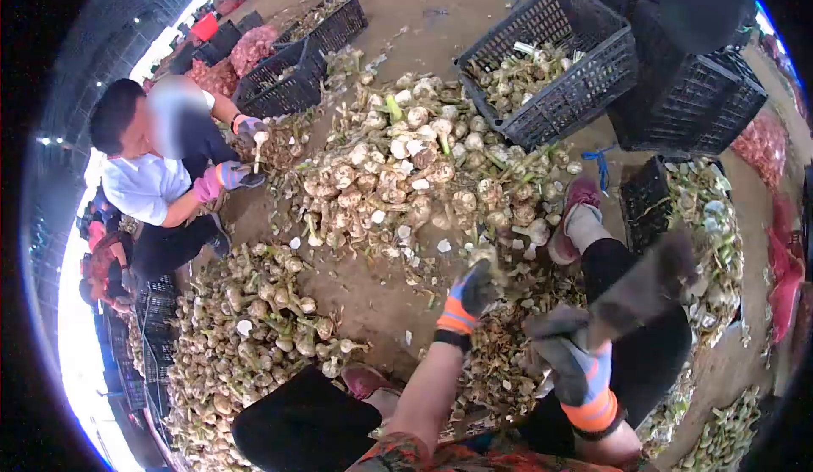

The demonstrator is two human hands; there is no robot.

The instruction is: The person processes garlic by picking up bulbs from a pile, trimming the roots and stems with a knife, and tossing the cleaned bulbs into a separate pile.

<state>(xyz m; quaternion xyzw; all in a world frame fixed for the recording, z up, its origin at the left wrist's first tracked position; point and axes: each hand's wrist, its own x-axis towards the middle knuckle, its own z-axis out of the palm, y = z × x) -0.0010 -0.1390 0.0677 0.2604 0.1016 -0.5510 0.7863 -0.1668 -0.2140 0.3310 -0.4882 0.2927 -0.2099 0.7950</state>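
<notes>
My left hand (468,297), in a grey and orange glove, is closed on a garlic bulb (485,260) that is partly smeared by motion. To its right, my right hand (577,372), gloved in grey, blue and orange, is wrapped round a dark, flat tool (645,290), which is blurred and reaches up and right over my leg. Beyond my hands lies a large garlic pile (406,176) with stalks and peelings. A second garlic pile (246,328) spreads at the left. Loose skins and scraps (500,349) cover the ground between my legs.
A co-worker (152,167) in gloves sits at the left, holding a garlic bulb (261,138). A tilted black crate (550,66) with garlic stands beyond the pile. Stacked crates (686,99) are at the upper right; a crate (648,205) heaped with garlic stalks stands beside my right leg.
</notes>
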